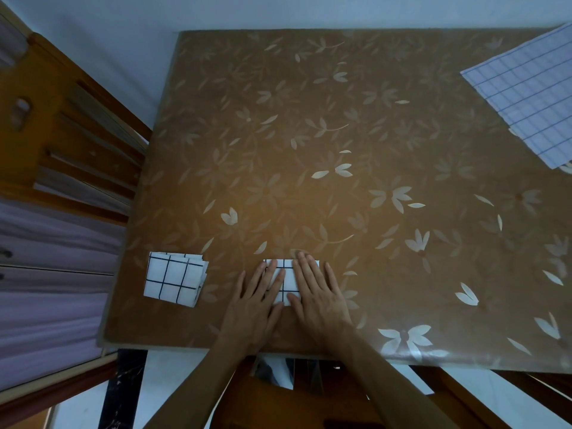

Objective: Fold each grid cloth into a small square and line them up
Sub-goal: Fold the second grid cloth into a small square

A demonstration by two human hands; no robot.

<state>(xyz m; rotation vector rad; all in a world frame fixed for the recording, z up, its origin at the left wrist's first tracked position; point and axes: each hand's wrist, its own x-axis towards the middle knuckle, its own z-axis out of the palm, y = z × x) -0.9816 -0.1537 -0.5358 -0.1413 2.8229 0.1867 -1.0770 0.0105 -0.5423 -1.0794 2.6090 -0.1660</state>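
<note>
A brown table (309, 134) with a pale leaf pattern fills the view, a wooden chair (62, 144) at its left; near the front left edge lies a folded grid cloth (175, 278), a small square; just right of it the left hand (257, 308) and right hand (318, 295) press flat, fingers straight and slightly spread, on a second folded cloth (286, 278); well apart, at the far right corner, lies an unfolded blue-lined grid cloth (526, 97).

Dim, bluish cast; warm pool of light mid table (309, 187); glare on near right corner; strong wide-angle bending at edges; chair (62, 144) at left soft, smeared
</note>
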